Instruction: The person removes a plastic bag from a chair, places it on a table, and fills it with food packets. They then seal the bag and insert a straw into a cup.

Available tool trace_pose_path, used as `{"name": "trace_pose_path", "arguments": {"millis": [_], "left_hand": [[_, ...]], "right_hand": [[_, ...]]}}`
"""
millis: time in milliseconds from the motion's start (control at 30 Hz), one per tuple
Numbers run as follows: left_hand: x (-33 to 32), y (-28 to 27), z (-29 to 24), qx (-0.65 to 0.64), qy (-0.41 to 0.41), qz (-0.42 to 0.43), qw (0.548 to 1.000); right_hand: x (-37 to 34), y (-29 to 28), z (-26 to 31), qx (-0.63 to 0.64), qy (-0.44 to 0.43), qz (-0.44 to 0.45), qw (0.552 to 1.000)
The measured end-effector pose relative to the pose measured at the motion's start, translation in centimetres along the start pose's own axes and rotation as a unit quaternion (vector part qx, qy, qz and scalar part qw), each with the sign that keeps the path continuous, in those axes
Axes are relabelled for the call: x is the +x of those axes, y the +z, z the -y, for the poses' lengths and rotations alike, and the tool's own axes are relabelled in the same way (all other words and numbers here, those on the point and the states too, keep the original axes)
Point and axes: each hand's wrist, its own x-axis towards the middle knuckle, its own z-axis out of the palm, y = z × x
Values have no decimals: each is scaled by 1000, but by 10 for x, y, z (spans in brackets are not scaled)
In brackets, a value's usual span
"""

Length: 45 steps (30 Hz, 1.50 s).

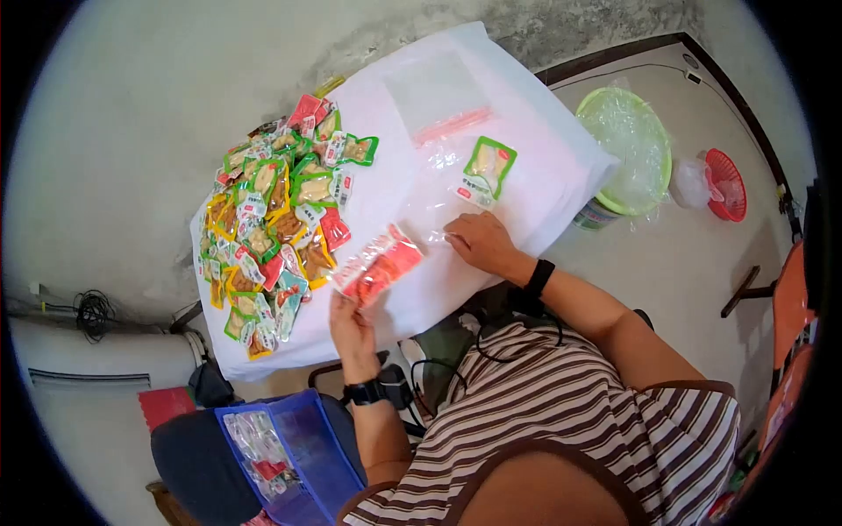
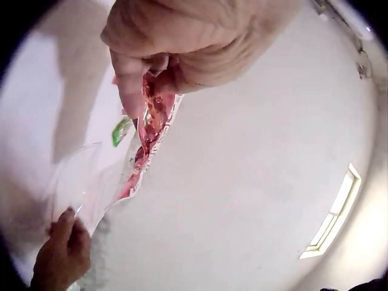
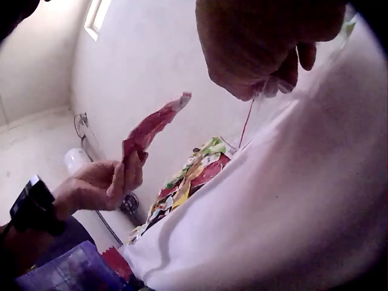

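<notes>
My left hand (image 1: 353,329) pinches a red-printed snack packet (image 1: 382,268) by one end, holding it up over the white-covered table. Seen from the left wrist, thumb and fingers squeeze the packet (image 2: 154,118), and reddish food shows through its clear side. To the right, my right hand (image 1: 484,242) pinches the edge of a clear plastic bag (image 1: 428,197) spread on the cloth. The right wrist view shows a thin red line running down from those fingertips (image 3: 284,85). Just beyond the right hand lies a green-bordered packet (image 1: 489,167) with pale food inside.
A heap of assorted snack packets (image 1: 272,206) covers the table's left side. Clear bags with a pink strip (image 1: 438,92) lie at the back. On the floor stand a green-rimmed bin (image 1: 662,158) and a red basket (image 1: 726,184); a blue crate (image 1: 320,456) sits on a chair.
</notes>
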Motion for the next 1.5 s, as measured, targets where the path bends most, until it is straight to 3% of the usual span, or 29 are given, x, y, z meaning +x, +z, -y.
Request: {"name": "trace_pose_path", "arguments": {"millis": [100, 233, 667, 733, 800, 833, 867, 933, 1033, 1100, 1200, 1367, 1433, 1467, 1500], "left_hand": [[-24, 0, 17, -5, -89, 4, 996], [-24, 7, 27, 8, -119, -43, 992], [20, 61, 86, -179, -77, 5, 981], [28, 69, 99, -159, -84, -16, 984], [35, 70, 113, -141, -117, 31, 983], [38, 66, 117, -95, -150, 5, 984], [36, 72, 113, -95, -151, 7, 984], [32, 82, 101, 23, -162, 32, 986], [44, 70, 104, 118, -142, 57, 981], [49, 75, 100, 130, -135, 66, 980], [60, 87, 105, 145, -116, 65, 981], [65, 100, 118, 151, -64, 72, 984], [64, 98, 117, 415, 90, 96, 900], [59, 101, 113, 414, 90, 97, 901], [51, 106, 105, 517, 117, 92, 843]], "right_hand": [[2, -6, 6, 25, -4, -31, 999], [0, -9, 10, 23, -3, -43, 999], [-5, -10, 13, 9, -86, -77, 993], [-5, -9, 13, -10, -92, -70, 993], [-5, -9, 13, -29, -99, -63, 993], [-5, -8, 13, -19, -101, -64, 993], [-5, -8, 12, -8, -102, -65, 993], [-7, -7, 10, -16, -101, -58, 993], [-10, -10, 12, -24, -92, -26, 995], [-12, -8, 13, -25, -86, -2, 996], [-12, -4, 12, 9, -112, -54, 992], [-11, -14, 10, -13, -103, -24, 994], [-12, -17, 7, -26, -106, -9, 994], [-13, -18, 5, -37, -108, 7, 993], [-14, -18, 4, -37, -107, 7, 993]]}}
